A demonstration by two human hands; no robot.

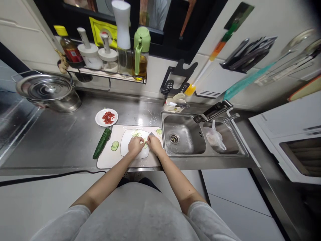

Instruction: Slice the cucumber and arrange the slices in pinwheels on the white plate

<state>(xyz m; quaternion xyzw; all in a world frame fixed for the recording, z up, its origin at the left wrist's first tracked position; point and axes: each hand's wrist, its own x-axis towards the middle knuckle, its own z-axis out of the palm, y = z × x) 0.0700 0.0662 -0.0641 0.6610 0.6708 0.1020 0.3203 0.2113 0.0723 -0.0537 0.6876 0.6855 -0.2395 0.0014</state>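
My left hand [135, 146] and my right hand [154, 144] meet over a white plate [128, 152], fingertips pinched around a small pale-green cucumber slice. More cucumber slices [137, 133] rest toward the plate's far edge. Underneath is a light cutting board [106, 163]. On the board, a few loose slices [115, 145] lie left of the plate, and others [159, 131] sit at the far right corner. Close to my right hand a grey flat edge [151, 134], perhaps a knife blade, shows only in part. A cut cucumber [102, 143] leans along the board's left edge.
A small plate of chopped red pieces [108, 117] stands behind the cucumber. To the right is a double steel sink [184, 134] with a faucet [213, 112] and a plastic bag [215, 137]. A lidded pot [50, 92] stands far left, below a condiment rack [107, 75].
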